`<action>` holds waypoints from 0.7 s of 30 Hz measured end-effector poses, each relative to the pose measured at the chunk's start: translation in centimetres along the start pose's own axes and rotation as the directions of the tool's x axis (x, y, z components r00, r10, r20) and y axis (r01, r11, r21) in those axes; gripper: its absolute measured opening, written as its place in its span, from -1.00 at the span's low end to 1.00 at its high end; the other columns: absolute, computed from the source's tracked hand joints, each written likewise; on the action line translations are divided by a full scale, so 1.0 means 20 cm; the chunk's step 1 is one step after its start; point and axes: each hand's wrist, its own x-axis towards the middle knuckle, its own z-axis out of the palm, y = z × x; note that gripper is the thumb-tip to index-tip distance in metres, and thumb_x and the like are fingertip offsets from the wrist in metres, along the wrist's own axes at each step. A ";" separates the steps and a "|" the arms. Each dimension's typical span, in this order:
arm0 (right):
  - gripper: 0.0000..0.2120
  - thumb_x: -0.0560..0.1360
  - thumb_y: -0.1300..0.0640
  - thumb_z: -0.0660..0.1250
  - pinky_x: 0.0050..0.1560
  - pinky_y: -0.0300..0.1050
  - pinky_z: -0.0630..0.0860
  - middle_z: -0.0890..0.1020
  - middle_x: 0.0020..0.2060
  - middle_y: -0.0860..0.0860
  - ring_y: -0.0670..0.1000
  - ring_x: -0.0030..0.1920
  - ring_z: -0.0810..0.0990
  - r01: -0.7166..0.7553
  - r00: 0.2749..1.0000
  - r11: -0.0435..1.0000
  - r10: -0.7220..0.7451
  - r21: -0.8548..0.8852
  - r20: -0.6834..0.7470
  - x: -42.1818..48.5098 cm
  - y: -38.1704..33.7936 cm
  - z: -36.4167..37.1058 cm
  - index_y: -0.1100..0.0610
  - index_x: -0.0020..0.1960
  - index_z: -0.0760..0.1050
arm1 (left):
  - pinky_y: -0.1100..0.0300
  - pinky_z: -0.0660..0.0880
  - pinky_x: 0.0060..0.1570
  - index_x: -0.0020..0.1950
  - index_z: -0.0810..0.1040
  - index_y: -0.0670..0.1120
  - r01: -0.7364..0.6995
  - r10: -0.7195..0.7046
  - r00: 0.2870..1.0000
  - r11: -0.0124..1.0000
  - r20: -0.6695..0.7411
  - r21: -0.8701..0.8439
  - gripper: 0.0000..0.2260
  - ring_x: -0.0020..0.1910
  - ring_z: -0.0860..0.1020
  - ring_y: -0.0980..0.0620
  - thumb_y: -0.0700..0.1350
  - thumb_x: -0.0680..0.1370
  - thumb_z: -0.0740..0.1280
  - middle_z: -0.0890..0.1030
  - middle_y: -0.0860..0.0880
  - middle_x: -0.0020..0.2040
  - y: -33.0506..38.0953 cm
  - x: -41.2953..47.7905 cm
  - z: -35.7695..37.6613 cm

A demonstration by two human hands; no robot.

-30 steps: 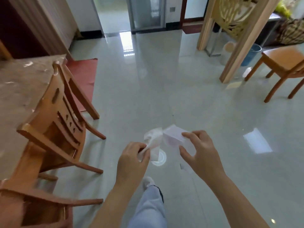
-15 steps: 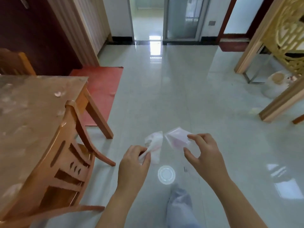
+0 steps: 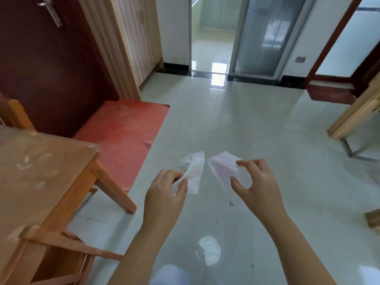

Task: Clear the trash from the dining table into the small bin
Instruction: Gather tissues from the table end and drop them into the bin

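**Tiled dining room, trash held in both hands right of the table**

Glossy pale floor (image 3: 236,124) fills most of the view. Wooden table (image 3: 41,171) sits at the far left, with pale scraps (image 3: 26,163) on its top. Wooden chair (image 3: 67,251) is tucked against the table's near edge. Dark red door (image 3: 51,68) stands behind the table, and a red mat (image 3: 127,136) lies on the floor past the table's far right corner.

Left hand (image 3: 164,200) is right of the table, off its edge and over the floor. Thumb and fingers pinch a crumpled white tissue (image 3: 193,171) with faint pink marks. The tissue sticks up and away from the hand.

Further right of the table is a clear pinkish plastic wrapper (image 3: 222,165). It is just beside the tissue, and I can't tell if their tips touch. Right hand (image 3: 259,186) grasps it, curled index finger on top and thumb below. Both pieces of trash are in the air above the floor, none of it resting on the table.

Wooden frame (image 3: 353,118) stands at the far right, well apart from the table.
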 end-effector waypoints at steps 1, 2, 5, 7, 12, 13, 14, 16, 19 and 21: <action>-0.67 0.33 0.16 0.45 -0.16 -0.15 0.36 0.49 -0.05 0.05 0.05 -0.01 0.47 0.025 0.999 1.000 -0.026 0.009 0.024 0.09 -0.02 0.06 0.08 0.08 0.51 | 0.21 0.42 -0.28 -0.12 0.53 -0.11 0.031 -0.031 0.999 0.999 -0.015 0.003 -0.97 -0.24 0.50 0.03 -0.20 0.47 0.36 0.53 0.00 -0.21 -0.05 0.07 0.00; -0.67 0.33 0.16 0.45 -0.18 -0.15 0.36 0.49 -0.05 0.05 0.05 -0.03 0.47 0.055 0.997 0.998 -0.055 0.015 0.051 0.19 -0.03 0.12 0.09 0.07 0.51 | 0.19 0.42 -0.28 -0.13 0.53 -0.12 0.063 -0.063 0.997 0.998 -0.034 0.010 -0.97 -0.24 0.50 0.01 -0.20 0.46 0.36 0.53 0.01 -0.21 -0.11 0.14 0.01; -0.67 0.31 0.17 0.46 -0.23 -0.18 0.36 0.52 -0.07 0.09 0.08 -0.08 0.50 0.138 0.980 0.990 -0.138 0.011 0.141 0.48 -0.07 0.36 0.11 0.06 0.52 | 0.16 0.43 -0.24 -0.12 0.55 -0.14 0.159 -0.155 0.984 0.987 -0.090 0.031 -0.95 -0.21 0.52 -0.01 -0.24 0.45 0.38 0.54 0.01 -0.21 -0.29 0.39 0.03; -0.66 0.30 0.17 0.47 -0.27 -0.17 0.37 0.53 -0.08 0.11 0.11 -0.12 0.52 0.174 0.967 0.985 -0.172 0.008 0.187 0.69 -0.11 0.54 0.12 0.06 0.52 | 0.19 0.40 -0.22 -0.12 0.55 -0.14 0.192 -0.187 0.975 0.981 -0.123 0.034 -0.95 -0.20 0.52 0.00 -0.24 0.45 0.38 0.53 0.03 -0.20 -0.42 0.60 0.04; -0.67 0.30 0.17 0.46 -0.24 -0.17 0.38 0.55 -0.10 0.12 0.14 -0.14 0.53 0.254 0.933 0.967 -0.251 0.022 0.259 1.26 -0.35 0.93 0.14 0.04 0.53 | 0.29 0.29 -0.31 -0.13 0.54 -0.12 0.190 -0.174 0.956 0.981 -0.234 0.046 -0.94 -0.26 0.47 0.05 -0.24 0.44 0.38 0.50 0.05 -0.22 -0.69 1.21 -0.05; -0.68 0.30 0.17 0.46 -0.25 -0.16 0.39 0.55 -0.10 0.11 0.13 -0.13 0.53 0.282 0.923 0.959 -0.279 0.029 0.265 1.38 -0.41 1.00 0.14 0.04 0.53 | 0.27 0.32 -0.31 -0.14 0.53 -0.11 0.190 -0.172 0.951 0.981 -0.257 0.047 -0.93 -0.27 0.46 0.06 -0.24 0.43 0.38 0.51 0.06 -0.22 -0.74 1.32 -0.09; -0.68 0.31 0.16 0.46 -0.28 -0.15 0.39 0.55 -0.09 0.10 0.12 -0.12 0.53 0.307 0.912 0.951 -0.305 0.037 0.273 1.50 -0.47 1.05 0.13 0.04 0.52 | 0.23 0.36 -0.31 -0.14 0.52 -0.10 0.192 -0.172 0.944 0.980 -0.280 0.044 -0.93 -0.28 0.46 0.06 -0.24 0.44 0.37 0.51 0.06 -0.22 -0.78 1.44 -0.12; -0.68 0.32 0.16 0.45 -0.30 -0.13 0.41 0.54 -0.07 0.09 0.11 -0.10 0.52 0.363 0.889 0.930 -0.365 0.059 0.278 1.74 -0.59 1.18 0.12 0.06 0.51 | 0.10 0.44 -0.31 -0.15 0.51 -0.11 0.209 -0.182 0.927 0.977 -0.327 0.049 -0.93 -0.28 0.48 0.02 -0.23 0.44 0.37 0.52 0.04 -0.22 -0.89 1.66 -0.18; -0.67 0.33 0.16 0.44 -0.27 -0.14 0.41 0.53 -0.05 0.09 0.10 -0.07 0.51 0.404 0.863 0.911 -0.411 0.089 0.293 1.97 -0.69 1.36 0.12 0.08 0.51 | 0.05 0.48 -0.32 -0.15 0.52 -0.13 0.257 -0.212 0.904 0.964 -0.371 0.074 -0.94 -0.26 0.50 -0.02 -0.25 0.44 0.37 0.52 0.02 -0.22 -1.02 1.86 -0.20; -0.67 0.33 0.16 0.44 -0.26 -0.17 0.37 0.53 -0.05 0.08 0.09 -0.07 0.51 0.410 0.843 0.904 -0.426 0.123 0.329 2.10 -0.73 1.51 0.12 0.08 0.51 | 0.04 0.51 -0.33 -0.15 0.53 -0.15 0.288 -0.237 0.891 0.954 -0.387 0.079 -0.92 -0.27 0.51 -0.02 -0.27 0.43 0.40 0.53 0.00 -0.23 -1.11 1.97 -0.21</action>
